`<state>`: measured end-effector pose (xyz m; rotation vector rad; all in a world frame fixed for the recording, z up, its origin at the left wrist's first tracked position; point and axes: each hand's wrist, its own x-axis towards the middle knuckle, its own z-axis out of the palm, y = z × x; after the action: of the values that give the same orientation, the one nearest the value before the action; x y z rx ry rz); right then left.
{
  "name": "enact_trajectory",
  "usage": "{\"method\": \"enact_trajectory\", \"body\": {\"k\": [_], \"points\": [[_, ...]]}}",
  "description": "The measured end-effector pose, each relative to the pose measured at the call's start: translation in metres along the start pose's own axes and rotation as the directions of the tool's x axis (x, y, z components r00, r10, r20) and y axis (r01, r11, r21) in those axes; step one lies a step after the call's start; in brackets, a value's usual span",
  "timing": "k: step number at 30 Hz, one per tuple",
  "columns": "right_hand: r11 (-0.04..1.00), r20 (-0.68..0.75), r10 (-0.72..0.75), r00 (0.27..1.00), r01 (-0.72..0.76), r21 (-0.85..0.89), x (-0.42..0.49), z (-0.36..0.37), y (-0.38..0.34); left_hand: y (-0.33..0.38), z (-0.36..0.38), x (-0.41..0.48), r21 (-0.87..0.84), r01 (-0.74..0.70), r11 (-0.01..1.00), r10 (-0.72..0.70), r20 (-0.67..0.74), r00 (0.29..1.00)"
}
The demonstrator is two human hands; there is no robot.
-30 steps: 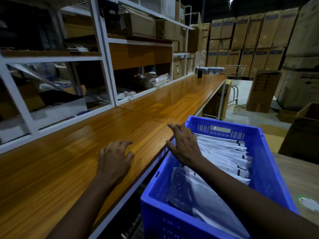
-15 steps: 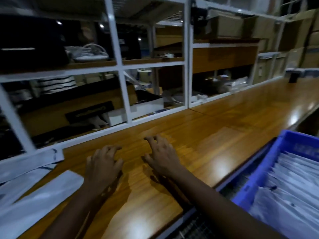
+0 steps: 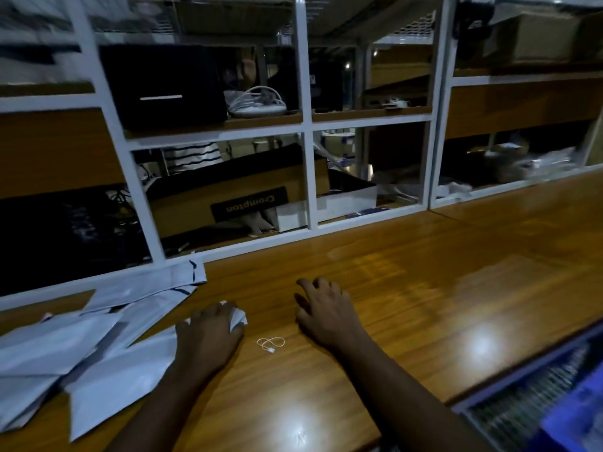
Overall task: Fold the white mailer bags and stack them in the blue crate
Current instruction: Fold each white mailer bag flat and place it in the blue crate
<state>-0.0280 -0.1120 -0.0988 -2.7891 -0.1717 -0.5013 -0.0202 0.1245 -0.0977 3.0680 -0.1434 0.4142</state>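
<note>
Several white mailer bags lie spread flat on the wooden bench at the left. My left hand lies on the right corner of the nearest bag, and its fingers curl round the crumpled corner. My right hand rests on the bare bench to the right, fingers loosely bent, holding nothing. Only a blurred blue corner of the crate shows at the lower right edge.
A thin white rubber band lies on the bench between my hands. Behind the bench stands white-framed shelving with a brown Crompton box, a black box and loose items. The bench's front edge runs along the lower right.
My view has swung left from the crate to the pile of bags. My left hand reached the nearest bag and gripped its corner. My right hand left the crate rim and now rests on the bench.
</note>
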Motion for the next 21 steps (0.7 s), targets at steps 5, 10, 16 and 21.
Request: {"method": "enact_trajectory", "body": {"k": [5, 10, 16, 21], "points": [[0.995, -0.032, -0.042, 0.999, 0.045, 0.093, -0.004, -0.003, 0.001, 0.013, -0.006, 0.001, -0.221, -0.110, 0.969, 0.056, -0.238, 0.970], [0.989, -0.073, 0.008, 0.997, 0.003, 0.149, -0.005, -0.021, 0.019, 0.042, -0.009, 0.011, -0.309, -0.167, 0.936, 0.070, -0.301, 0.951], [0.984, -0.102, 0.115, 0.988, -0.099, 0.146, -0.012, -0.050, 0.057, 0.115, -0.014, 0.028, -0.347, -0.320, 0.881, 0.203, -0.333, 0.921], [0.959, -0.101, 0.242, 0.965, -0.222, 0.174, -0.023, -0.063, 0.091, 0.149, -0.004, 0.025, -0.405, -0.421, 0.811, 0.397, -0.146, 0.906]]}}
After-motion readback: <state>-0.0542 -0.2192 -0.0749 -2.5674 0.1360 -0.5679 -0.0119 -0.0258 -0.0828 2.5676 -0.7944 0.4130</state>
